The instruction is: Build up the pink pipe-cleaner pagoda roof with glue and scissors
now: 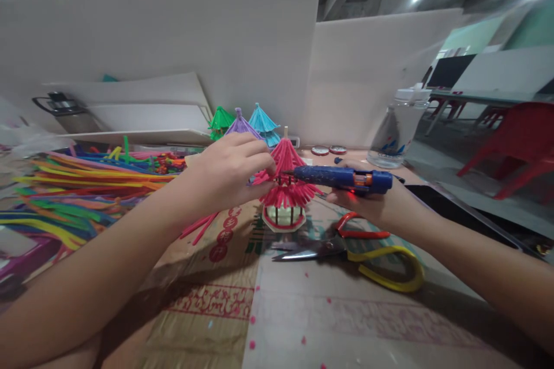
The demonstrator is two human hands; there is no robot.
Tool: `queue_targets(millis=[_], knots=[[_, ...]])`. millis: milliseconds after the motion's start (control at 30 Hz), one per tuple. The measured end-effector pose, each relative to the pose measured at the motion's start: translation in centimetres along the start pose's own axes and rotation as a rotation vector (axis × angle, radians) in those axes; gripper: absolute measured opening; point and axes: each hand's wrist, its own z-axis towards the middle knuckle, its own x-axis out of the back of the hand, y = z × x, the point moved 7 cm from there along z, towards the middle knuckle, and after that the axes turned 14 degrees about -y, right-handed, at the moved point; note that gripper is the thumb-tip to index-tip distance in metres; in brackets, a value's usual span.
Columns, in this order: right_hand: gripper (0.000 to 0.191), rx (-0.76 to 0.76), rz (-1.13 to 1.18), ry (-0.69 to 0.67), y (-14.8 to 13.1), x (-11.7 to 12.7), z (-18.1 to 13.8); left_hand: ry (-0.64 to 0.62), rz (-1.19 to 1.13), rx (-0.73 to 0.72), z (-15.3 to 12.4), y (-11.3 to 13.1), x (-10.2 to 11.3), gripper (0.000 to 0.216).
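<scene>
A small two-tiered pagoda (287,153) with pinkish-red pipe-cleaner roofs stands upright on a pale octagonal base in the middle of the table. Closed fingers of my left hand (236,164) are at the left edge of its upper roof; whether they pinch a strand is hidden. Wrapped in my right hand (367,202) is a blue glue gun (341,177), its nozzle pointing left at the gap between the two roofs. A red light glows under its body. Scissors (329,248) with one red and one yellow handle lie just in front, blades apart.
Colourful pipe cleaners (95,179) are heaped at the left. Behind the pagoda stand green (221,118), purple (239,122) and blue (262,120) pipe-cleaner roofs. A clear bottle (396,132) is at the back right, near a dark tray-like object (467,213). White boards (173,40) close off the back.
</scene>
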Motion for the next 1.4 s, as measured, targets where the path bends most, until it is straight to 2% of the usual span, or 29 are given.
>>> queue_targets(millis=[167,500,667,900,1400], knots=[[0.032,-0.007,0.012,-0.005,-0.1,-0.1,0.0,-0.003,0.006,0.005,0.0,-0.1,0.0,0.022],[0.021,0.038,-0.017,0.049,0.0,-0.1,0.0,0.018,-0.031,-0.011,-0.1,-0.2,0.2,0.021],[0.019,0.062,-0.007,0.025,-0.3,-0.2,0.0,0.019,-0.051,-0.013,-0.1,-0.3,0.2,0.020],[0.027,0.026,0.031,0.055,0.1,-0.2,0.1,0.001,-0.060,-0.008,-0.1,-0.4,0.0,0.019],[0.017,0.060,0.007,-0.003,-1.0,-0.3,0.2,0.024,-0.059,-0.017,-0.1,-0.5,0.3,0.022]])
